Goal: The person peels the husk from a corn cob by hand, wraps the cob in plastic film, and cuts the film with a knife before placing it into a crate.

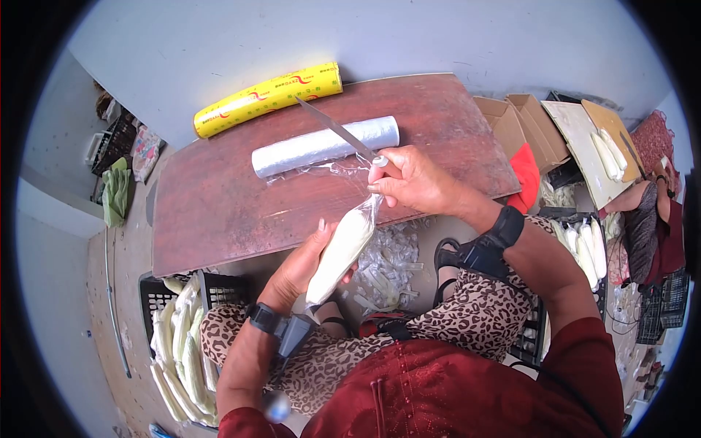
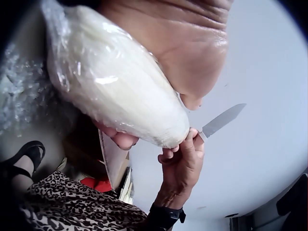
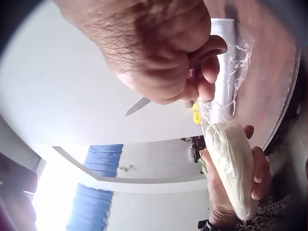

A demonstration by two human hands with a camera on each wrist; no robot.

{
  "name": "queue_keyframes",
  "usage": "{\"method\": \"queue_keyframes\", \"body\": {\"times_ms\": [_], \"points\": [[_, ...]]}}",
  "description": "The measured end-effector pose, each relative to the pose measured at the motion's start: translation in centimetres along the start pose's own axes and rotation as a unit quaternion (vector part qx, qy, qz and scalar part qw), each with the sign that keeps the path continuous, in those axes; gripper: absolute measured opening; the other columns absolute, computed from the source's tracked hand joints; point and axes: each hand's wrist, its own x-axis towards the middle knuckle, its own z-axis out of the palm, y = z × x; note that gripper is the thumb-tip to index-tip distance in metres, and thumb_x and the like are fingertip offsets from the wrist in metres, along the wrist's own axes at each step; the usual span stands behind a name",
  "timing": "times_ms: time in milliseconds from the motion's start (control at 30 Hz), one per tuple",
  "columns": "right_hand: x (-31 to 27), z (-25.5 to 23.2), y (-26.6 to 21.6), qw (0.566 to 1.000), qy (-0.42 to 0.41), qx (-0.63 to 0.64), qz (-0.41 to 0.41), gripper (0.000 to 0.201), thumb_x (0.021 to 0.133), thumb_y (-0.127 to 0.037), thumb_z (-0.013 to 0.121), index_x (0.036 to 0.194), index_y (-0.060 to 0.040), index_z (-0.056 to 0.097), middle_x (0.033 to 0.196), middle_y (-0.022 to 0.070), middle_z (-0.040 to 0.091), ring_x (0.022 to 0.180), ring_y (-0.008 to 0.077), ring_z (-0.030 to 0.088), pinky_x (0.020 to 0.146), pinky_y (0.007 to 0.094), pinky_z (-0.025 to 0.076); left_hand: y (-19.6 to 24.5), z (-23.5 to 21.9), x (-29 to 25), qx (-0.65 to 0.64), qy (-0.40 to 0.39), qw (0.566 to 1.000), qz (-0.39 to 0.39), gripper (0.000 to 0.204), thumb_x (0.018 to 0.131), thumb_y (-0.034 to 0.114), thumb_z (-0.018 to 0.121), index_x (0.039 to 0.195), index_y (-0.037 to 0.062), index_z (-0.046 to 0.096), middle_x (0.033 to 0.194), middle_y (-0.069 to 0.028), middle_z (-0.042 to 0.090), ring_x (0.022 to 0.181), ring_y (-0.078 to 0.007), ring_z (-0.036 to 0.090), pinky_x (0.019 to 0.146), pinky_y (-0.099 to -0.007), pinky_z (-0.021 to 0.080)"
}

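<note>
My left hand (image 1: 299,266) grips a pale white cob wrapped in clear film (image 1: 339,252), tilted with its upper end toward the board. The left wrist view shows the wrapped cob (image 2: 120,91) lying across that palm. My right hand (image 1: 412,179) is curled round the handle of a knife (image 1: 332,128), whose blade points up and left over the film roll (image 1: 325,146). The same hand's fingers pinch the stretched film at the cob's upper tip. In the right wrist view the fist (image 3: 154,53) is above the cob (image 3: 236,163), and film runs from the roll (image 3: 224,62) to the cob.
A brown wooden board (image 1: 219,212) carries the film roll and a yellow film box (image 1: 266,96) at its far edge. Black crates of pale cobs stand at left (image 1: 182,350) and right (image 1: 584,244). Film scraps (image 1: 391,266) litter the floor. Cardboard boxes (image 1: 522,124) and another person (image 1: 646,219) are at right.
</note>
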Motion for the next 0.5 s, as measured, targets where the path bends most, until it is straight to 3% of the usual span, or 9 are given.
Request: {"method": "queue_keyframes", "body": {"times_ms": [133,267,367,500], "points": [[0.35,0.14,0.65,0.997,0.044,-0.059,-0.018,0.012,0.087,-0.009,0.064,0.083,0.001,0.058,0.062,0.0042,0.059,0.055,0.0101,0.059,0.052,0.0291,0.048,0.16,-0.34,0.51,0.11,0.033,0.993,0.018,0.058,0.097,0.053,0.044,0.124,0.0024,0.052,0.094,-0.0131,0.063,0.074,-0.018,0.062,0.066,-0.0286,0.052],[0.41,0.4,0.36,0.997,0.05,-0.064,-0.012,0.013,0.087,-0.009,0.064,0.082,0.0012,0.057,0.063,0.0051,0.06,0.055,0.0111,0.06,0.052,0.0298,0.048,-0.01,-0.02,0.88,0.06,0.048,0.997,0.03,0.04,0.092,0.032,0.064,0.12,0.0055,0.052,0.096,-0.0027,0.06,0.081,-0.011,0.058,0.07,-0.0239,0.048],[0.34,0.77,-0.2,0.998,0.029,-0.044,0.034,0.009,0.091,-0.006,0.061,0.085,-0.0028,0.055,0.071,-0.0023,0.056,0.06,0.0038,0.051,0.053,0.0225,0.043,-0.29,-0.12,1.19,0.065,0.039,0.996,0.048,0.042,0.087,0.026,0.071,0.119,0.0056,0.052,0.101,-0.0015,0.059,0.088,-0.0107,0.056,0.077,-0.0257,0.047],[0.51,0.85,0.02,0.998,0.04,-0.053,0.02,0.008,0.091,-0.006,0.061,0.086,-0.0025,0.055,0.071,-0.0027,0.056,0.061,0.004,0.051,0.054,0.0227,0.044,0.03,0.04,0.92,0.126,0.057,0.989,0.051,0.049,0.084,0.027,0.073,0.121,0.0061,0.05,0.106,-0.0017,0.057,0.097,-0.0106,0.053,0.085,-0.0277,0.045]]}}
